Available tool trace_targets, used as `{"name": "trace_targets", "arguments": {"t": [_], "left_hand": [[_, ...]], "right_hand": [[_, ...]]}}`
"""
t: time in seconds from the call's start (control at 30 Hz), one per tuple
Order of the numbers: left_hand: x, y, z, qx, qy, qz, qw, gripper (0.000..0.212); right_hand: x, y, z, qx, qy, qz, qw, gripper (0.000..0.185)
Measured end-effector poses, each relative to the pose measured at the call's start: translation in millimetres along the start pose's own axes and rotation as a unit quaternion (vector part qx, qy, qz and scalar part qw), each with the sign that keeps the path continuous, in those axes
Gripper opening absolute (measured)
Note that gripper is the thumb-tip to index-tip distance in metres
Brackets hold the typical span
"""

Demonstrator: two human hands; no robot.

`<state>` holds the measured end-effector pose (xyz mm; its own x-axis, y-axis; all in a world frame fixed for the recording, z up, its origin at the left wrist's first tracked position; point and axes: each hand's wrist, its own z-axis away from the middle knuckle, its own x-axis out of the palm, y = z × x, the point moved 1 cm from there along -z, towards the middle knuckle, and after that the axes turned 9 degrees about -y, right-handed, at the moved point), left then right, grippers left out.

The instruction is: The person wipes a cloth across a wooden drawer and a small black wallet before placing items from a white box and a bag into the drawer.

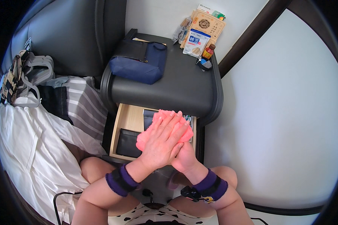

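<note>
A fluffy pink cloth (186, 135) is pressed between my two hands over an opened wooden drawer (129, 114). My left hand (160, 140) lies flat on top of the cloth, its fingers pointing up and to the right. Beneath the cloth, my right hand (186, 157) supports it; most of its fingers are hidden. Inside the drawer, a black leather wallet or case (128, 143) lies at the left, with a dark blue item (149, 116) behind the cloth. Small items at the drawer's right side are partly covered.
Above the drawer, a black nightstand (163, 98) carries a navy bag (140, 64), a cotton swab pouch (196, 42), a small red-and-yellow bottle (208, 51) and flat boxes (207, 24). White fabric (31, 140) and grey hangers (40, 67) lie on the left. A white panel (273, 112) stands right.
</note>
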<state>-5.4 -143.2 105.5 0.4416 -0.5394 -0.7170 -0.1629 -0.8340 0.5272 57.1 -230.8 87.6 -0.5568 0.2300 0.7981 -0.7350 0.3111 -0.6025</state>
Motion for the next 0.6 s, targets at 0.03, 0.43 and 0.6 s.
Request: {"name": "trace_targets", "arguments": {"t": [0.03,0.43,0.6], "left_hand": [[-2.1,-1.6,-2.5,0.003,-0.004,-0.014,1.000,0.063],[-12.9,-31.7,-10.9,-0.105,0.086,-0.013,0.991,0.050],[0.1,-5.9,1.6,0.000,0.014,0.006,1.000,0.058]], "right_hand": [[-0.8,-0.6,0.6,0.007,0.001,-0.018,1.000,0.050],[6.5,-0.2,-0.1,0.060,0.039,0.010,0.997,0.053],[27.4,-17.6,-3.0,0.019,0.066,0.008,0.998,0.058]]}}
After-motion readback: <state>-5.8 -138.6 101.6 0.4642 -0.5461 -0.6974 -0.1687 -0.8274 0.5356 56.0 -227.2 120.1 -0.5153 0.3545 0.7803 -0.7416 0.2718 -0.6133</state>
